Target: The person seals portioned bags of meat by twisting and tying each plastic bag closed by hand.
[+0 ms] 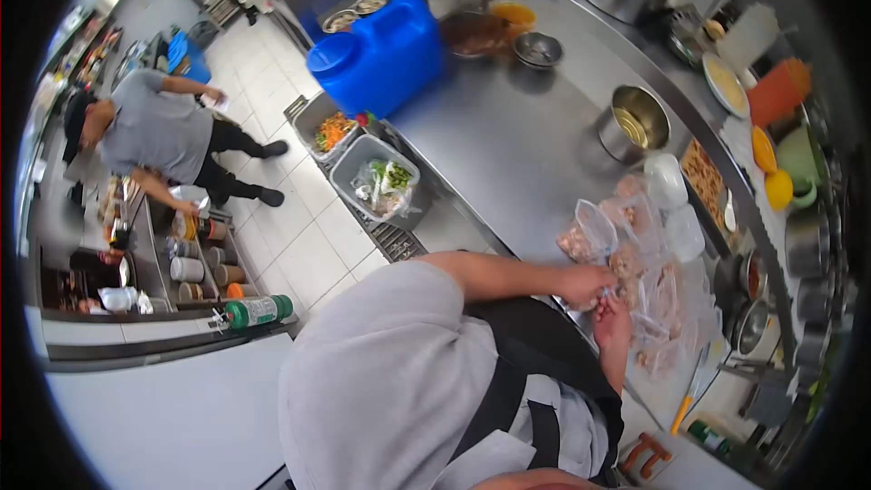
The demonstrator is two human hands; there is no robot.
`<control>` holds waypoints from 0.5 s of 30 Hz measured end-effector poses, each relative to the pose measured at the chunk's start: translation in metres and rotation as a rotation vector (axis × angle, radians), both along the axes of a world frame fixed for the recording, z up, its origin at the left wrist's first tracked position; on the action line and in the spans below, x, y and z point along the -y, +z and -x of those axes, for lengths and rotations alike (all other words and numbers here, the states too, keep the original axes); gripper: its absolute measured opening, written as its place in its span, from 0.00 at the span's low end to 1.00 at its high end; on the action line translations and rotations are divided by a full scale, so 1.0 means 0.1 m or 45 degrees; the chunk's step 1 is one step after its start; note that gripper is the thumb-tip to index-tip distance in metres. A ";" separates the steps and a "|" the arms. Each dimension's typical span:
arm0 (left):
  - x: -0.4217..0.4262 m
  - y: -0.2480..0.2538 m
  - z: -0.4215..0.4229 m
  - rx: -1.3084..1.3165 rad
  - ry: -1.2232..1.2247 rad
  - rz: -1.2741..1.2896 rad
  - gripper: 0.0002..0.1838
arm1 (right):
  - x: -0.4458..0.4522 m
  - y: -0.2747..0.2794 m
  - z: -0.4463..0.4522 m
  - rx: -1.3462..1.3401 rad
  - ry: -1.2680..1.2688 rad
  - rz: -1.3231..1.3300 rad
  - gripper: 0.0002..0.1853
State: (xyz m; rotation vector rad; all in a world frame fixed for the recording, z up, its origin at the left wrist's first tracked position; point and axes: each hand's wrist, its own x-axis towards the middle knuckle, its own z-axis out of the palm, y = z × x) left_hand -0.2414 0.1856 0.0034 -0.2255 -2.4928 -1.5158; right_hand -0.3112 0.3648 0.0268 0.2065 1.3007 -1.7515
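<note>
My left hand (pixel 585 285) reaches across from the left, fingers closed in a pinch. Just below it, my right hand (pixel 612 316) has its fingers closed too, and the two hands meet. A bit of clear plastic shows between the fingertips, which looks like the neck of a plastic bag; the fingers hide most of it. Right beside the hands lie several clear plastic bags with pinkish-brown food pieces, among them one bag (pixel 588 234) above my left hand and another bag (pixel 662 295) to the right.
White round containers (pixel 667 181) stand behind the bags. A metal pot (pixel 634 123), a small bowl (pixel 538 51) and a blue jerrycan (pixel 376 54) are on the steel table (pixel 508 150). Grey bins (pixel 374 177) hold vegetable scraps. A co-worker (pixel 163 122) stands at the left shelves.
</note>
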 end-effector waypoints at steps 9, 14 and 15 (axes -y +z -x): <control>-0.07 -0.15 0.04 0.042 0.191 -0.217 0.07 | 0.07 -0.10 0.05 0.154 -0.081 -0.052 0.06; -0.11 -0.22 0.05 0.081 0.229 -0.243 0.09 | 0.08 0.06 -0.02 -0.102 0.033 -0.115 0.05; -0.13 -0.26 0.08 0.065 0.248 -0.209 0.10 | 0.06 0.04 -0.01 -0.099 0.032 -0.119 0.05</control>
